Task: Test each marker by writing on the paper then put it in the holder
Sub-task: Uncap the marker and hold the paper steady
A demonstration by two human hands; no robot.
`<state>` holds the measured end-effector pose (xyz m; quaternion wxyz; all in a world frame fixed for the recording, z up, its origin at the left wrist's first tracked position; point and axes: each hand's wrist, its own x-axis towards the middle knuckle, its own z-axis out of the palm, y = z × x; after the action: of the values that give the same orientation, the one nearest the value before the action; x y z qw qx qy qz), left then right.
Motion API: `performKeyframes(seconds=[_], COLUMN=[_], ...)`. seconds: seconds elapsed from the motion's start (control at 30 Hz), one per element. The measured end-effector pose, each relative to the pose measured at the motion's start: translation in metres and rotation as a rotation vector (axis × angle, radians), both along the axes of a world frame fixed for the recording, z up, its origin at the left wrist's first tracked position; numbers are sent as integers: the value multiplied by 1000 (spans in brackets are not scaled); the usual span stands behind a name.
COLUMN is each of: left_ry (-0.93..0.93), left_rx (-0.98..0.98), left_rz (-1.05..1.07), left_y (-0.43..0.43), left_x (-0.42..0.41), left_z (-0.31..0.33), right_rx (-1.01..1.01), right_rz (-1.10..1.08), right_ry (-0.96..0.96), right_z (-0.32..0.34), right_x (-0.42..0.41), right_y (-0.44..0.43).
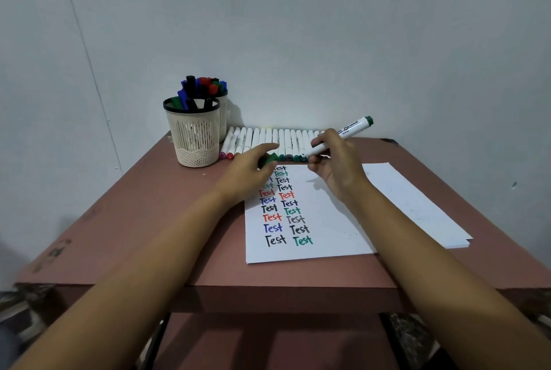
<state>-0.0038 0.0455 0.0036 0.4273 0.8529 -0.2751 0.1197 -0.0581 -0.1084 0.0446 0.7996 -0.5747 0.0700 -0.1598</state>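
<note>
Forearms (119,295), two, bare, reaching over the reddish table (134,220); paper (328,220) (two columns of "Test") right of centre; cream mesh holder (193,137) far left, part-filled; marker row (268,140) along the wall; right hand (337,166) pinching a green-ended marker (343,137), nib tilted down above the paper's top edge; left hand (247,172) just beside, fingers curled on a green cap (268,159).

You face a reddish-brown table (143,220) set against a plain pale wall (298,26), with a thin seam (86,50) running down the wall on your left. Scuff marks (56,250) spot the table's left edge, its far right corner (391,141) is chipped, and speckled floor (413,337) shows below its near edge
</note>
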Motion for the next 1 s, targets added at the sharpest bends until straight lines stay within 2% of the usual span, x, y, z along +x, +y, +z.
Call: performKeyframes(seconds=[0.13, 0.33, 0.63, 0.77, 1.0], left_ry=[45, 4, -5, 64, 213], left_rx=[-79, -19, -106, -200, -268], left_rz=[11, -18, -96, -157, -141], left_y=[-3, -6, -8, -7, -7], left_x=[2, 3, -1, -4, -3], left_z=[-1, -1, 2, 4, 5], right_rx=[3, -58, -140, -211, -91], right_rz=[43, 8, 42, 77, 148], right_ry=[-42, -65, -45, -26, -14], right_z=[-13, -21, -23, -26, -26], right_x=[7, 15, 13, 13, 10], right_y=[5, 2, 2, 0, 0])
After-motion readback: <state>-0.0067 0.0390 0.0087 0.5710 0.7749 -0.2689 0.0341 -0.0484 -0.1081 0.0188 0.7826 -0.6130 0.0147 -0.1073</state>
